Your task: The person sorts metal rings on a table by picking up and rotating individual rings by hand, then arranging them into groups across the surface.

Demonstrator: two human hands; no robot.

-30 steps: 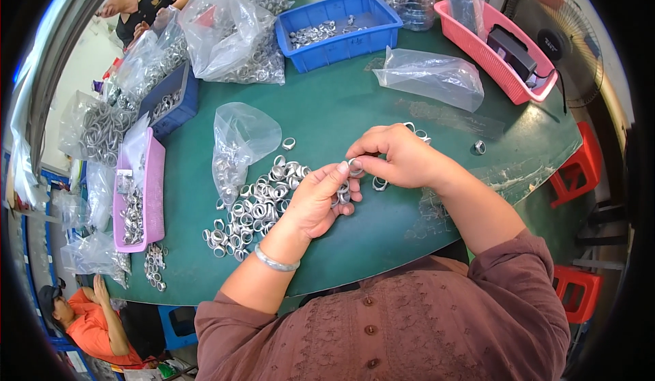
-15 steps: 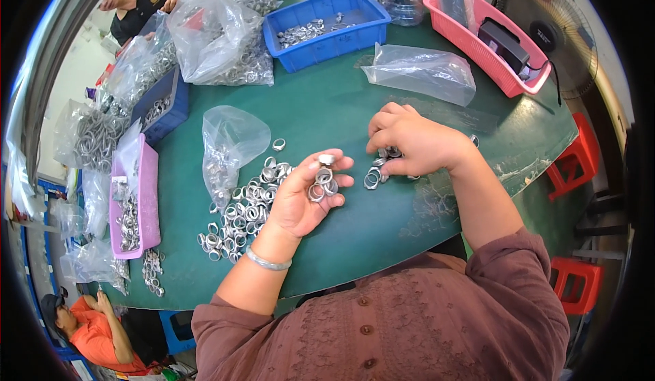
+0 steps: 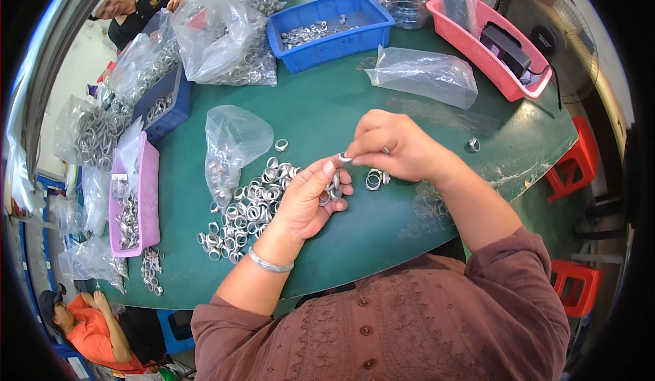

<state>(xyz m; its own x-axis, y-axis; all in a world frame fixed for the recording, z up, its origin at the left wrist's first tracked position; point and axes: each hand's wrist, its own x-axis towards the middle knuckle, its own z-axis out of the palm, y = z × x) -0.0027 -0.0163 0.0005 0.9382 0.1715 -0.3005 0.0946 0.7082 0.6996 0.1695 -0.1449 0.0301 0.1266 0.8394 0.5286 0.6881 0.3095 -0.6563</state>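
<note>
Several silver rings (image 3: 333, 187) rest in the curled fingers of my left hand (image 3: 305, 200). My right hand (image 3: 401, 147) pinches one ring (image 3: 345, 157) at the tips of the left thumb and forefinger, where both hands meet. Just under my right hand, a few rings (image 3: 373, 180) lie on the green table (image 3: 327, 113), partly covered by its fingers. Left of my left hand spreads a large loose pile of rings (image 3: 247, 210). A single ring (image 3: 281, 145) sits above that pile, and another ring (image 3: 474, 145) lies off to the right.
A clear bag (image 3: 232, 142) with small parts touches the pile. Farther back are a blue tray (image 3: 334, 49), a flat empty bag (image 3: 423, 74) and a pink basket (image 3: 471, 50). A lilac basket (image 3: 151, 197) stands at left. Two other people (image 3: 102, 333) are beyond the table's left side.
My right hand has left the small group of rings and come left to my left hand, with a ring at its fingertips. A ring at far right is now uncovered.
</note>
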